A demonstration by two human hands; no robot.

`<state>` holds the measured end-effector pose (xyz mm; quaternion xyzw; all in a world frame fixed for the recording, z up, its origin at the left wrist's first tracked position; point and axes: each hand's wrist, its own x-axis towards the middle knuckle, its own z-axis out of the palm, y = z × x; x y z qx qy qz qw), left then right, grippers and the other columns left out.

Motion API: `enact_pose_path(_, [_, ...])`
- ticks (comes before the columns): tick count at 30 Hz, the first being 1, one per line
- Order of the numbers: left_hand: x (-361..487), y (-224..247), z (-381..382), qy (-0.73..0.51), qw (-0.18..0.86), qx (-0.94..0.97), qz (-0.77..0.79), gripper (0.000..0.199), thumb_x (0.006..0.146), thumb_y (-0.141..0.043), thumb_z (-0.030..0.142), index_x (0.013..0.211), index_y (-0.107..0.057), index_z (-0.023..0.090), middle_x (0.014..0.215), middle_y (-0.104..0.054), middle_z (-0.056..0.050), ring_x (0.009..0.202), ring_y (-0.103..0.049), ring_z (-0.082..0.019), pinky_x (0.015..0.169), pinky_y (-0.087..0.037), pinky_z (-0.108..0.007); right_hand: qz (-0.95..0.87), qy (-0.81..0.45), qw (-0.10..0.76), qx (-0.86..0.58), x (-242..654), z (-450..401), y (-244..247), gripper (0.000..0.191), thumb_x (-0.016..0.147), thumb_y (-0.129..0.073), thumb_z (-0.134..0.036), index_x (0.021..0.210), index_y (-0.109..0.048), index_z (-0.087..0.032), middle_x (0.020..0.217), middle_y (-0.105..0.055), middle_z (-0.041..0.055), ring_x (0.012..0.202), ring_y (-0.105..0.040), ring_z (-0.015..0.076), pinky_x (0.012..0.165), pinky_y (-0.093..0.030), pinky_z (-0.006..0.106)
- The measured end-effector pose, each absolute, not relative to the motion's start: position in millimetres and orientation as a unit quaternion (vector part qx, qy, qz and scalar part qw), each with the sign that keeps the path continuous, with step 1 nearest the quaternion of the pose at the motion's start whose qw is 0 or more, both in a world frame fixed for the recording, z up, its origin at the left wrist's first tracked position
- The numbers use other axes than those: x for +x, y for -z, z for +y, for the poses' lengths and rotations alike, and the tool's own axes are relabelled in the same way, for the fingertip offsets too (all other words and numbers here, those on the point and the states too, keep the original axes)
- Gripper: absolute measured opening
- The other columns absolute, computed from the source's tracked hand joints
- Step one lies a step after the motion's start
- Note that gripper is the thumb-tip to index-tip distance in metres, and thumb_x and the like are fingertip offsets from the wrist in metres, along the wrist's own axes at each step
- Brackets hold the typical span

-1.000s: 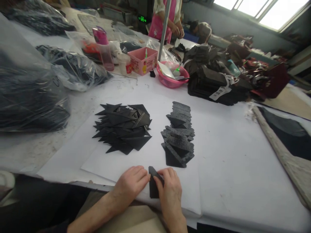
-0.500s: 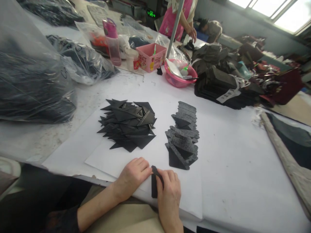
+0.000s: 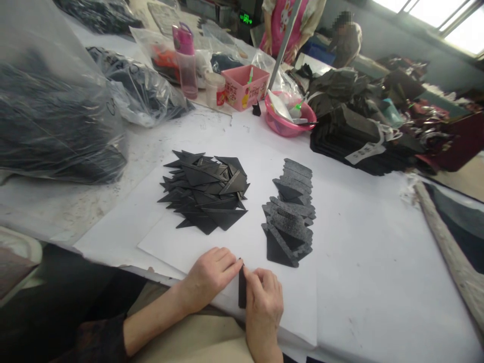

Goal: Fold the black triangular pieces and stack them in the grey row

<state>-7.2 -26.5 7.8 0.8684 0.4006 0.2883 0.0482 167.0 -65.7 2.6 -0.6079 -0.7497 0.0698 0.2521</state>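
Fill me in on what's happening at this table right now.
A person seated at the white table presses a small black piece down on white paper, the left hand and right hand meeting over it. Beyond the hands lie a heap of black triangular pieces and a row of grey felt-like pieces. Another person stands at the far end.

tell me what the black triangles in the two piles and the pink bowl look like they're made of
Left pile of triangles: thin, flat, smooth black sheet with a faint sheen, possibly faux leather or stiff card.
Right pile: thicker pieces with a grainy, speckled grey face, likely foam or felt backing.
Pink bowl: glossy moulded plastic, going by its bright even colour.
The piece between the left hand and right hand matches the smooth kind.
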Motion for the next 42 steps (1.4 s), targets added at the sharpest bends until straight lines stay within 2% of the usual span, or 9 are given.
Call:
enact_pose_path(13, [-5.8, -9.4, -25.4, -0.276, 0.046, 0.873, 0.399, 0.014, 0.098, -0.049, 0.006, 0.097, -0.063, 0.010, 0.082, -0.057, -0.006, 0.078, -0.055, -0.020, 0.068, -0.048, -0.034, -0.761, -0.063, 0.246, -0.597, 170.2, -68.2, 1.4, 0.028, 0.098, -0.051, -0.017, 0.115, -0.069, -0.029, 0.089, -0.059, 0.0043, 0.083, -0.055, 0.0154, 0.082, -0.041, 0.032])
enact_pose_path(42, [-5.1, -8.8, -27.2, -0.242, 0.032, 0.880, 0.408, 0.011, 0.096, -0.052, 0.007, 0.097, -0.062, 0.010, 0.085, -0.056, -0.006, 0.080, -0.053, -0.021, 0.066, -0.047, -0.036, -0.762, -0.039, 0.257, -0.593, 167.1, -66.7, 4.5, 0.026, 0.099, -0.048, -0.019, 0.109, -0.070, -0.026, 0.088, -0.059, 0.0049, 0.082, -0.052, 0.0163, 0.080, -0.039, 0.031])
